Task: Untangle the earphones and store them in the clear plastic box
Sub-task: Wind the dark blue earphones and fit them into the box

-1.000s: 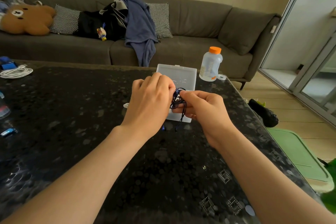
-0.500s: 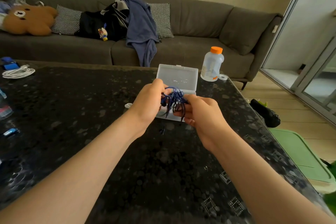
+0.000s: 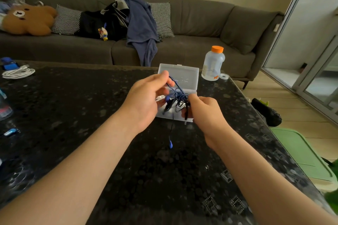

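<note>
Earphones (image 3: 178,97): tangled, held above open box (image 3: 184,75) on table (image 3: 91,115). Cord pinched by left grip (image 3: 146,100); knot clenched in right grip (image 3: 206,111). Step: untangling. Next, probably: loops to be teased apart gently.

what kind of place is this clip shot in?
Most likely a home living room: grey sofa with a plush bear on it, dark speckled table in front, sliding glass door at right.

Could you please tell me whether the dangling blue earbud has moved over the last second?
Yes. The blue earbud has dropped lower, now hanging well below the front edge of the clear plastic box.
</note>
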Tool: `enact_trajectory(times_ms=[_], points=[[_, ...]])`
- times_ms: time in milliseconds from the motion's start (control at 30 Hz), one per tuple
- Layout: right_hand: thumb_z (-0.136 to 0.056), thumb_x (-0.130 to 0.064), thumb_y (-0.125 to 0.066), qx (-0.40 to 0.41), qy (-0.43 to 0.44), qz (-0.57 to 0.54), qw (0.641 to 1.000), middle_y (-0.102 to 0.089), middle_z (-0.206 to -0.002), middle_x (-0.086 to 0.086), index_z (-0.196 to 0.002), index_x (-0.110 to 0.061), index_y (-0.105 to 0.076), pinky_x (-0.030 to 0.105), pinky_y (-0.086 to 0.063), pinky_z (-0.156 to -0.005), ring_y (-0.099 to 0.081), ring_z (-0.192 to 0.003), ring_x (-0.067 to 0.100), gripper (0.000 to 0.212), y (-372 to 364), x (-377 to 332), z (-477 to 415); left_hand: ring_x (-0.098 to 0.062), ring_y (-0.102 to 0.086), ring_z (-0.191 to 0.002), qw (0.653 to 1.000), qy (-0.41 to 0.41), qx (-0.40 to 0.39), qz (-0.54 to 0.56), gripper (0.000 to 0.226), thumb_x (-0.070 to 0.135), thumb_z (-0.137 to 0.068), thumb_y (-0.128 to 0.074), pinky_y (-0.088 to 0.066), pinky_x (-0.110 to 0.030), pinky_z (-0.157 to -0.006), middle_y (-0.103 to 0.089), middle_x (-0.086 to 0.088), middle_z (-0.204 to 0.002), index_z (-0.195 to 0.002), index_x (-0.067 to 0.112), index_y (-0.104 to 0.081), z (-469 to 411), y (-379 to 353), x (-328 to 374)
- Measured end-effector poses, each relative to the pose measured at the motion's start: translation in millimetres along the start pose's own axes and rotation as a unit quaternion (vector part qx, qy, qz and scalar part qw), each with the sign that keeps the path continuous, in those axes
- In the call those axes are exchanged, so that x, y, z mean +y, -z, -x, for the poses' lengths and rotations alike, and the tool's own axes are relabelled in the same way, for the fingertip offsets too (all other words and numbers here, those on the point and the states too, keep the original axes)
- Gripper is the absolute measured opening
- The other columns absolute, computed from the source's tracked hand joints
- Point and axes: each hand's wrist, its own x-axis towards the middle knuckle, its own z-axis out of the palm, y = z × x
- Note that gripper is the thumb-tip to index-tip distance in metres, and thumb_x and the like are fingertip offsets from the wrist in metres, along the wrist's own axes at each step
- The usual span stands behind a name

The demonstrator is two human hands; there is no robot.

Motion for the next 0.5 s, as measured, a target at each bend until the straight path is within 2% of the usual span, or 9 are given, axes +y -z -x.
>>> enact_trajectory(times_ms=[67, 100, 167, 233, 300, 333, 367, 433, 500], points=[[-0.105, -0.025, -0.047, -0.008, -0.011, -0.014, 1.000, -0.076, -0.083, 0.009, -0.112, 0.004, -0.071, 0.023, -0.045, -0.056, -0.066, -0.072, 0.014, 0.037, -0.7, 0.0, 1.5, -0.013, -0.042, -0.068, 0.988, 0.088, -0.036, 0.120, 0.035, 0.035, -0.106, -0.056, -0.036, -0.034, -0.071, -0.054, 0.004, -0.070, -0.076, 0.018, -0.066, -0.6, 1.3, 2.4], [-0.105, -0.024, -0.046, -0.012, -0.014, -0.022, 1.000, -0.079, -0.089, 0.010, -0.110, -0.001, -0.072, 0.023, -0.047, -0.055, -0.070, -0.074, 0.015, 0.035, -1.0, 0.4, 1.9, -0.013, -0.036, -0.065, 0.985, 0.120, -0.049, 0.115, 0.035, 0.038, -0.104, -0.055, -0.032, -0.034, -0.068, -0.046, 0.004, -0.066, -0.076, 0.020, -0.065, -1.5, 2.3, 2.6], [-0.105, -0.023, -0.044, -0.007, -0.011, -0.029, 1.000, -0.079, -0.101, 0.014, -0.108, -0.007, -0.071, 0.028, -0.051, -0.060, -0.075, -0.084, 0.023, 0.032, -0.8, 2.0, 2.0, -0.012, -0.028, -0.060, 0.988, 0.141, -0.061, -0.006, 0.038, 0.048, -0.102, -0.058, -0.025, -0.034, -0.066, -0.031, 0.006, -0.060, -0.076, 0.022, -0.067, -2.9, 4.5, 1.2], [-0.104, -0.024, -0.044, 0.000, 0.004, -0.017, 1.000, -0.078, -0.105, 0.014, -0.113, -0.004, -0.070, 0.034, -0.053, -0.069, -0.076, -0.096, 0.028, 0.034, 1.1, 3.1, 0.0, -0.011, -0.030, -0.059, 0.983, 0.123, -0.077, -0.114, 0.034, 0.047, -0.104, -0.061, -0.029, -0.033, -0.068, -0.028, 0.007, -0.054, -0.086, 0.019, -0.072, -2.3, 4.3, 0.4], [-0.104, -0.025, -0.044, -0.001, 0.015, -0.003, 1.000, -0.076, -0.103, 0.010, -0.112, -0.005, -0.069, 0.034, -0.054, -0.072, -0.076, -0.093, 0.022, 0.033, 2.6, 3.3, -0.6, -0.014, -0.038, -0.065, 0.982, 0.085, -0.076, -0.149, 0.031, 0.039, -0.108, -0.057, -0.042, -0.038, -0.082, -0.034, 0.008, -0.052, -0.099, 0.016, -0.076, -1.4, 3.3, -0.3], [-0.105, -0.027, -0.043, -0.005, 0.009, -0.003, 1.000, -0.075, -0.102, 0.008, -0.107, -0.011, -0.069, 0.034, -0.055, -0.074, -0.076, -0.093, 0.020, 0.031, 3.6, 3.5, -0.4, -0.017, -0.042, -0.070, 0.986, 0.061, -0.073, -0.140, 0.031, 0.037, -0.109, -0.056, -0.044, -0.045, -0.089, -0.038, 0.008, -0.055, -0.100, 0.016, -0.077, -0.5, 3.3, 0.3], [-0.105, -0.028, -0.043, -0.008, -0.006, -0.011, 1.000, -0.075, -0.101, 0.006, -0.105, -0.016, -0.068, 0.036, -0.058, -0.079, -0.076, -0.096, 0.022, 0.029, 4.1, 5.3, -2.2, -0.018, -0.045, -0.074, 0.990, 0.037, -0.071, -0.120, 0.031, 0.036, -0.109, -0.055, -0.044, -0.049, -0.089, -0.041, 0.007, -0.059, -0.095, 0.017, -0.076, 0.2, 3.2, 1.5], [-0.106, -0.031, -0.043, -0.015, -0.060, -0.042, 0.997, -0.074, -0.100, 0.007, -0.110, -0.016, -0.066, 0.042, -0.062, -0.089, -0.077, -0.096, 0.027, 0.028, 7.0, 9.3, -7.0, -0.014, -0.050, -0.080, 0.997, 0.003, -0.051, -0.066, 0.034, 0.031, -0.109, -0.051, -0.035, -0.045, -0.082, -0.052, 0.005, -0.067, -0.081, 0.021, -0.068, 2.1, 2.6, 6.6], [-0.107, -0.030, -0.044, -0.033, -0.110, -0.086, 0.990, -0.076, -0.098, 0.011, -0.123, -0.013, -0.063, 0.041, -0.064, -0.080, -0.078, -0.091, 0.030, 0.030, 9.9, 10.3, -8.6, -0.016, -0.055, -0.084, 0.999, 0.008, -0.029, 0.042, 0.034, 0.026, -0.108, -0.047, -0.036, -0.042, -0.087, -0.053, 0.004, -0.064, -0.076, 0.020, -0.058, 1.9, 2.7, 10.1]])
